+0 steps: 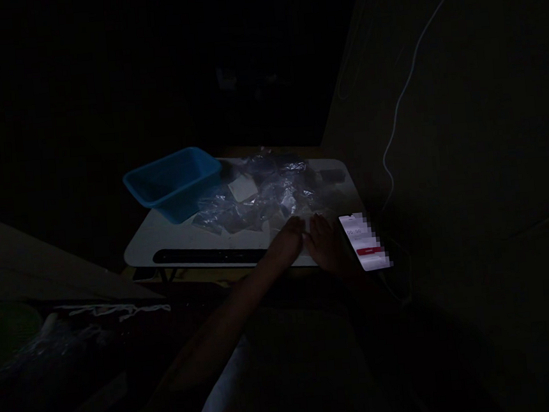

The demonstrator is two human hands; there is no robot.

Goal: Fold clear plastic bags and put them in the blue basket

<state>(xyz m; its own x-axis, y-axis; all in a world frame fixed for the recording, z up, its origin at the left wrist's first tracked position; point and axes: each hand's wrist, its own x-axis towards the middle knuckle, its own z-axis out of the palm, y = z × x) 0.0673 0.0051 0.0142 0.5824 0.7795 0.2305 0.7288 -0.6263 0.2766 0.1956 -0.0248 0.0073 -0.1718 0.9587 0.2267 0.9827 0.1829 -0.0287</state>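
Note:
The scene is very dark. My left hand (288, 242) is at the near edge of a small white table (143, 243), its fingers curled; whatever they hold is hidden. Close beside it, my right hand (324, 242) rests on the table edge with fingers stretched forward and its thumb toward the left hand. Just beyond both hands lies a spread heap of clear plastic bags (265, 203), wrinkled and shiny. A pale square piece (243, 187) lies among them. Thin, faint material by the fingertips is too dim to name.
A blue plastic basin (177, 192) stands at the table's left. To the right of my right hand is a lit phone (364, 243). A dark slot (206, 255) runs along the near table edge. A white cable (397, 102) hangs at the right wall.

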